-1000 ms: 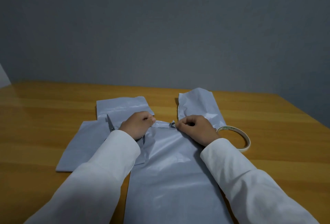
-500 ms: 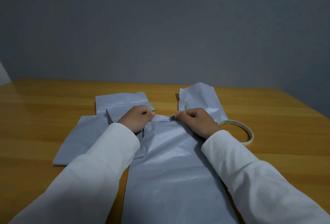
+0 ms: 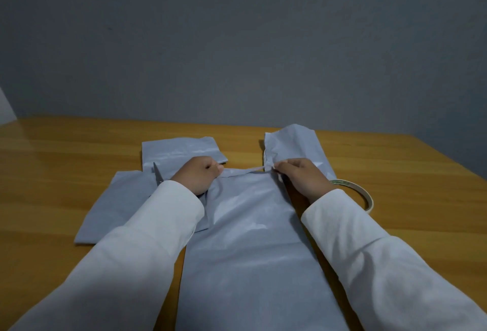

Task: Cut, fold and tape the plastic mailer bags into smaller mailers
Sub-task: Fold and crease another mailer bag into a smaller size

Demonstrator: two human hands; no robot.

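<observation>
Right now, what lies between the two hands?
In the head view, a thin strip along the mailer bag's far edge, stretched from left hand to right hand.

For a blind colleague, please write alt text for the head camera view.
Two hands, left hand and right hand, pinch a thin strip at the far edge of a grey mailer bag on a wooden table. A tape roll lies right; scissors left.

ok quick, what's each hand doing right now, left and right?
Left hand: fingers curled, pinching the far edge of the grey mailer bag.
Right hand: fingers curled, pinching the same edge at its right corner.
</observation>
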